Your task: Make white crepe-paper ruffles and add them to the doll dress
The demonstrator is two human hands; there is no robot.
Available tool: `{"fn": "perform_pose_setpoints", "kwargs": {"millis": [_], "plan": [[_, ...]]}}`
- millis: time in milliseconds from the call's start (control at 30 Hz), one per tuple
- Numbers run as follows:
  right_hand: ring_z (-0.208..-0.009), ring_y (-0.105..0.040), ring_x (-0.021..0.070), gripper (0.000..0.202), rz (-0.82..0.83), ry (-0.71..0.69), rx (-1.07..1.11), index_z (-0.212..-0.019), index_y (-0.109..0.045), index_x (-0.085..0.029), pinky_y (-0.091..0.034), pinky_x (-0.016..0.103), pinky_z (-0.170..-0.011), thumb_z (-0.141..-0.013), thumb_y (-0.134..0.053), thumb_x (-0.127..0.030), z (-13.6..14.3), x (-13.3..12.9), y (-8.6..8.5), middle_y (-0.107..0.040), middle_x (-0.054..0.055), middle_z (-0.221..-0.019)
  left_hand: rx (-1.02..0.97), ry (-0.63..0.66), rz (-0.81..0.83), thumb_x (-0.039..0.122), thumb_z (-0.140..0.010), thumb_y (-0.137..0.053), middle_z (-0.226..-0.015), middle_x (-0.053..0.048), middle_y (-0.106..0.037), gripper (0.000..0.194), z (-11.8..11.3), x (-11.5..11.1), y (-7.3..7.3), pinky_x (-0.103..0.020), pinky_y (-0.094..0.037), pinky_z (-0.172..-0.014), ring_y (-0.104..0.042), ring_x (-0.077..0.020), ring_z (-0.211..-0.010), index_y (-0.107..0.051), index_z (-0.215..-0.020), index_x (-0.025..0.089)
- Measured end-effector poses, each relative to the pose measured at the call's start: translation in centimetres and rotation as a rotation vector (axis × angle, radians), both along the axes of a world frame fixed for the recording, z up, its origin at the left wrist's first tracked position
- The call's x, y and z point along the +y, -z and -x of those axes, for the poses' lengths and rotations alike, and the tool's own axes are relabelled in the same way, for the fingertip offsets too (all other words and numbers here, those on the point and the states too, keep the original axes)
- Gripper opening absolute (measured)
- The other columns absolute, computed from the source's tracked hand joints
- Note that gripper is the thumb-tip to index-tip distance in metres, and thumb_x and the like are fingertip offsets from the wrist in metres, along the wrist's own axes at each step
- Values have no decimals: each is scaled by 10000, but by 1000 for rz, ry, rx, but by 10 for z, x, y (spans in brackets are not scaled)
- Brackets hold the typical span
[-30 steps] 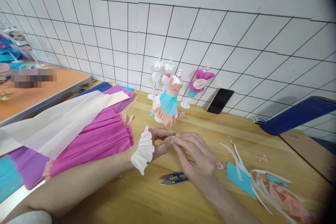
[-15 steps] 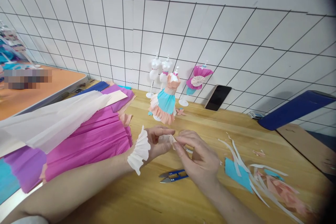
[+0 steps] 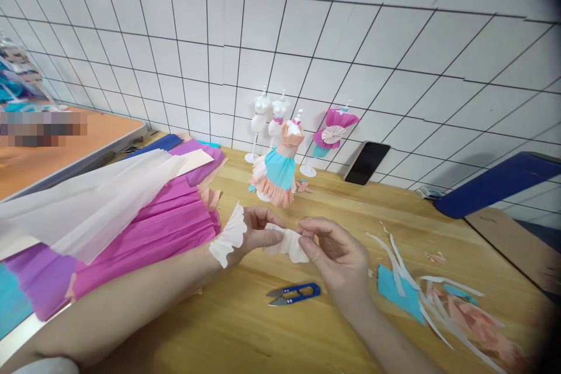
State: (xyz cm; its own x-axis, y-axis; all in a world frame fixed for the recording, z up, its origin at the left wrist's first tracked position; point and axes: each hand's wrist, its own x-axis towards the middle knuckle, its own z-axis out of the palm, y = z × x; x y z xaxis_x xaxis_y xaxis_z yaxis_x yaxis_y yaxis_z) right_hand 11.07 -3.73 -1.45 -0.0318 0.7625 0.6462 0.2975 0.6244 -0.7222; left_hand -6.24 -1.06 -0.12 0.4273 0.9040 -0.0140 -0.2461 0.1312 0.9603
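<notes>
- We see a white frill (image 3: 291, 245) near the centre of the frame, stretched between two hands above the surface (image 3: 254, 333).
- Its long axis runs left to right, dipping slightly towards the right; its wavy edge points to the bottom of the frame.
- The left hand (image 3: 260, 231) pinches the frill's left part between thumb and fingers.
- The right hand (image 3: 339, 248) pinches its upper right part between thumb and fingertips.
- We see a white cuff (image 3: 231, 235) around the left wrist, fanned open; we cannot tell whether it joins the frill.
- Below the hands lie the snips (image 3: 294, 294), long axis nearly level, blades pointing left.
- Beyond the hands, upper centre, we find a dress (image 3: 280, 168) on an upright stand.
- Magenta paper (image 3: 146, 239) lies left of centre; white strips (image 3: 438, 312) and a blue sheet (image 3: 400, 293) lie lower right.
</notes>
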Motion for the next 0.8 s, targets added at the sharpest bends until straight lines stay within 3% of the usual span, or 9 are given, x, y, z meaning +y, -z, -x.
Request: {"fn": "perform_pose_setpoints", "kwargs": {"millis": [133, 267, 367, 533, 700, 800], "plan": [[-707, -597, 177, 174, -26, -4, -63, -947, -633, -234, -500, 319, -638, -809, -595, -135, -4, 1, 3, -615, 22, -771, 158, -70, -191, 349, -672, -720, -613, -22, -592, 244, 0, -1, 2, -266, -420, -584, -541, -130, -589, -605, -666, 134], [-831, -600, 206, 235, -68, 33, -130, -970, -637, -247, -478, 355, -743, -786, -614, -103, -6, 0, 3, -637, 37, -865, 290, -216, -650, 172, -762, -599, -730, -53, -624, 69, 3, -4, -1, -296, -447, -674, -587, -161, -705, -602, -695, 155], [-837, -603, 204, 238, -70, 59, -158, -972, -626, -248, -478, 358, -755, -789, -612, -97, -5, 0, 2, -641, 36, -888, 362, -232, -911, 89, -774, -548, -761, -65, -630, 109, 4, -7, -4, -303, -466, -684, -595, -167, -729, -597, -716, 167], [-859, -611, 219, 226, -39, 72, -205, -1008, -602, -236, -494, 378, -752, -815, -576, -122, -5, 0, -6, -643, 55, -910, 393, -221, -1053, 64, -782, -529, -763, -65, -624, 139, 5, -8, -6, -307, -478, -682, -576, -162, -728, -572, -727, 184], [-1182, -480, 316, 398, -174, 38, -352, -1188, -529, -219, -416, 530, -936, -795, -569, -164, -7, -3, -22, -505, 144, -1276, 369, -181, -1132, 56, -789, -521, -764, -75, -626, 138, 6, -5, -4, -319, -484, -721, -570, -159, -737, -580, -742, 172], [-1192, -481, 322, 403, -221, -12, -418, -1161, -539, -223, -418, 539, -939, -775, -595, -126, -5, -5, -26, -603, 116, -1143, 341, -158, -1176, 69, -800, -535, -771, -80, -632, 122, 5, -3, -2, -314, -495, -717, -584, -162, -749, -598, -769, 169]]}}
